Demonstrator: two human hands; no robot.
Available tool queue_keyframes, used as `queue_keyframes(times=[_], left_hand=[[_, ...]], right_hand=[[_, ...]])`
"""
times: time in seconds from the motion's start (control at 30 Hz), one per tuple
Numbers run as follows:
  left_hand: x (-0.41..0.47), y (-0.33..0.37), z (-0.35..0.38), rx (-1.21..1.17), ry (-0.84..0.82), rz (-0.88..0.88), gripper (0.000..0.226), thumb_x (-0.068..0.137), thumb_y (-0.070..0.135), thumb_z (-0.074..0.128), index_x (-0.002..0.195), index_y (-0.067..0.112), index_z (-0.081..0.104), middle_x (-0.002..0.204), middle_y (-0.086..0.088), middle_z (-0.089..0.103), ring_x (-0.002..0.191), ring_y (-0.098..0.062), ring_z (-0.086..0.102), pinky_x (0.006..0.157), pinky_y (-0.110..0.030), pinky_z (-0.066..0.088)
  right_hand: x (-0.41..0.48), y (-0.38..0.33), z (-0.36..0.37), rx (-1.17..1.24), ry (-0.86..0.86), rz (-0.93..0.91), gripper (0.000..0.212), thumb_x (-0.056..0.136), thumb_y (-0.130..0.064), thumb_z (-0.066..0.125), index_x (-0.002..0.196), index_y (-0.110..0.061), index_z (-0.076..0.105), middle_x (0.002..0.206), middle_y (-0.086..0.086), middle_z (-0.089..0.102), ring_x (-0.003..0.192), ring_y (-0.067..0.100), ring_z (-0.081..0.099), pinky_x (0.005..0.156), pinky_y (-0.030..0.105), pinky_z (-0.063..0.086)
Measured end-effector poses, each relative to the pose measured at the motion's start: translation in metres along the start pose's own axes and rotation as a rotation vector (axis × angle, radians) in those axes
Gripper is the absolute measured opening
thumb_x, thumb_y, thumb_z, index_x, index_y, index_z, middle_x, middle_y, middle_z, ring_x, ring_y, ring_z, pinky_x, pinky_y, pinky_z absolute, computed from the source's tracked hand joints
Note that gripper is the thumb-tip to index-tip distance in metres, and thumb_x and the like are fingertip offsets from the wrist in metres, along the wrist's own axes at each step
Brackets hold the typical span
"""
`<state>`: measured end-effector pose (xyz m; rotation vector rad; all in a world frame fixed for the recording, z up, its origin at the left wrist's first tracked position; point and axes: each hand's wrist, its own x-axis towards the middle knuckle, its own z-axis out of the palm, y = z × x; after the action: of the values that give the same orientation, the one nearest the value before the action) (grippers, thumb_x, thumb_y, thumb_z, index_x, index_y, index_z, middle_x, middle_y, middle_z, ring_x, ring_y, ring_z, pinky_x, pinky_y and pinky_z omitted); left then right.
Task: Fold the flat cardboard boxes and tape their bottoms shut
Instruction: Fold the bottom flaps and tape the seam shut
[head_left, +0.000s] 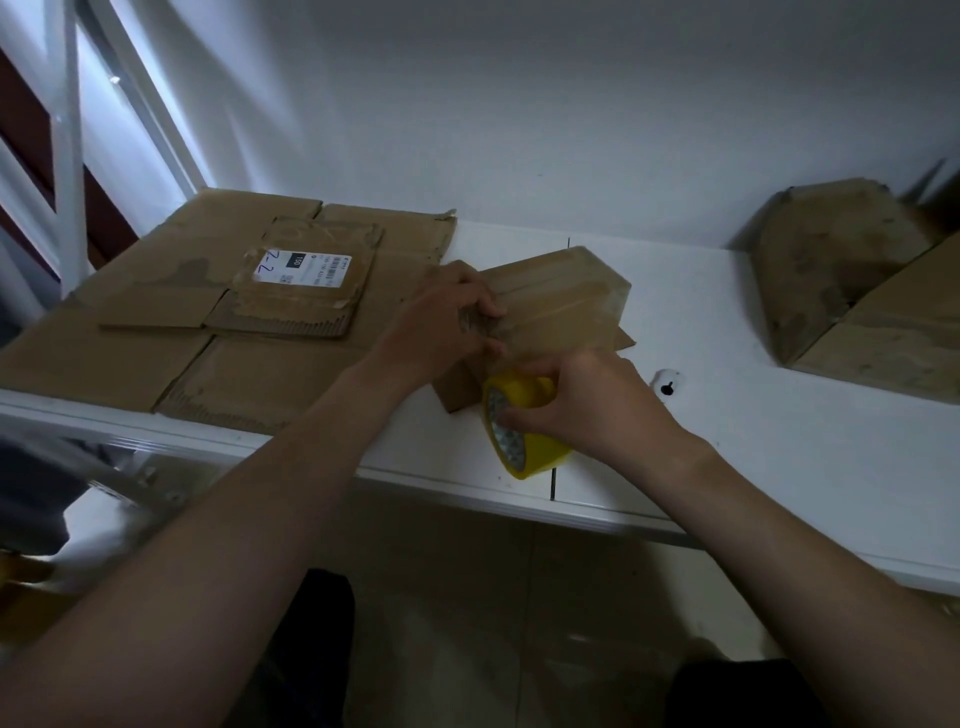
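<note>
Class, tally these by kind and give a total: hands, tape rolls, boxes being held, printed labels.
Hands: 2, left hand and right hand
yellow tape roll: 1
held box: 1
printed label: 1
Total: 5

Your tape roll (524, 423) is yellow, the boxes (558, 306) plain brown cardboard, the bench (727, 415) white, one label (301, 267) white with black print.

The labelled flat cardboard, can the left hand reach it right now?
Probably yes: the labelled flat cardboard lies just beside the left hand with nothing between, though that hand holds the small box.
</note>
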<state>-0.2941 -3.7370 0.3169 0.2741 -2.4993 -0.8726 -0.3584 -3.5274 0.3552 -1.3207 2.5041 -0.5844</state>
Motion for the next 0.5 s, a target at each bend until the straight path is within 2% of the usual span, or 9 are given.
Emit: queue_keyframes(times=[0.07, 0.1, 0.13, 0.2, 0.27, 0.33, 0.4, 0.5], left_hand=[[-0.003, 0.002, -0.007, 0.097, -0.029, -0.096, 0.035, 0.086, 0.053, 0.067, 0.112, 0.030, 0.075, 0.102, 0.003, 0.047, 0.107, -0.019, 0.046, 0.090, -0.032, 0.039], [-0.008, 0.005, -0.012, 0.146, -0.071, -0.125, 0.037, 0.093, 0.057, 0.054, 0.121, 0.038, 0.070, 0.097, 0.004, 0.046, 0.103, -0.019, 0.046, 0.088, -0.033, 0.038], [-0.015, 0.009, -0.016, 0.177, -0.101, -0.152, 0.035, 0.099, 0.054, 0.047, 0.129, 0.043, 0.063, 0.093, 0.004, 0.047, 0.099, -0.019, 0.049, 0.084, -0.033, 0.039], [-0.034, 0.021, -0.018, 0.131, -0.080, -0.261, 0.041, 0.102, 0.041, 0.052, 0.142, 0.041, 0.050, 0.092, 0.004, 0.055, 0.089, -0.015, 0.055, 0.077, -0.030, 0.044], [-0.055, 0.042, -0.015, -0.082, -0.061, -0.520, 0.038, 0.100, 0.038, 0.057, 0.137, 0.032, 0.050, 0.100, 0.003, 0.066, 0.083, -0.008, 0.060, 0.068, -0.024, 0.045], [-0.072, 0.059, -0.008, -0.360, -0.126, -0.733, 0.022, 0.101, 0.040, 0.055, 0.117, 0.026, 0.055, 0.099, 0.003, 0.074, 0.084, -0.014, 0.068, 0.069, -0.029, 0.052], [-0.079, 0.071, -0.001, -0.556, -0.183, -0.786, 0.026, 0.102, 0.043, 0.053, 0.113, 0.022, 0.063, 0.094, 0.001, 0.078, 0.089, -0.019, 0.073, 0.074, -0.035, 0.055], [-0.078, 0.078, 0.012, -0.700, -0.162, -0.812, 0.030, 0.098, 0.040, 0.061, 0.117, 0.018, 0.067, 0.103, -0.003, 0.077, 0.092, -0.019, 0.075, 0.075, -0.033, 0.055]], right_hand=[[-0.001, 0.000, -0.002, 0.021, -0.013, -0.001, 0.048, 0.076, -0.061, 0.076, 0.119, -0.042, 0.070, 0.096, -0.009, 0.066, 0.076, 0.004, 0.053, 0.060, 0.020, 0.042], [-0.002, 0.001, -0.003, 0.020, -0.019, -0.005, 0.051, 0.074, -0.062, 0.077, 0.121, -0.042, 0.069, 0.100, -0.008, 0.067, 0.080, 0.006, 0.054, 0.064, 0.021, 0.045], [-0.002, 0.002, -0.004, 0.016, -0.026, -0.009, 0.053, 0.073, -0.063, 0.078, 0.121, -0.042, 0.069, 0.101, -0.009, 0.067, 0.082, 0.007, 0.054, 0.065, 0.021, 0.046], [-0.002, 0.003, -0.005, 0.019, -0.044, -0.021, 0.056, 0.071, -0.064, 0.079, 0.121, -0.042, 0.069, 0.100, -0.010, 0.066, 0.085, 0.007, 0.056, 0.066, 0.020, 0.046], [-0.003, 0.005, -0.007, 0.023, -0.078, -0.038, 0.060, 0.070, -0.065, 0.078, 0.125, -0.041, 0.067, 0.103, -0.011, 0.068, 0.087, 0.007, 0.060, 0.069, 0.023, 0.050], [-0.004, 0.007, -0.009, 0.066, -0.121, -0.034, 0.063, 0.072, -0.064, 0.076, 0.129, -0.039, 0.065, 0.098, -0.010, 0.068, 0.076, 0.006, 0.063, 0.067, 0.027, 0.057], [-0.005, 0.011, -0.009, 0.085, -0.134, -0.057, 0.055, 0.081, -0.063, 0.069, 0.129, -0.037, 0.065, 0.088, -0.009, 0.069, 0.065, 0.005, 0.063, 0.062, 0.025, 0.056], [-0.007, 0.018, -0.007, 0.096, -0.102, -0.114, 0.038, 0.104, -0.047, 0.044, 0.125, -0.029, 0.070, 0.081, -0.003, 0.069, 0.068, 0.005, 0.059, 0.061, 0.015, 0.042]])
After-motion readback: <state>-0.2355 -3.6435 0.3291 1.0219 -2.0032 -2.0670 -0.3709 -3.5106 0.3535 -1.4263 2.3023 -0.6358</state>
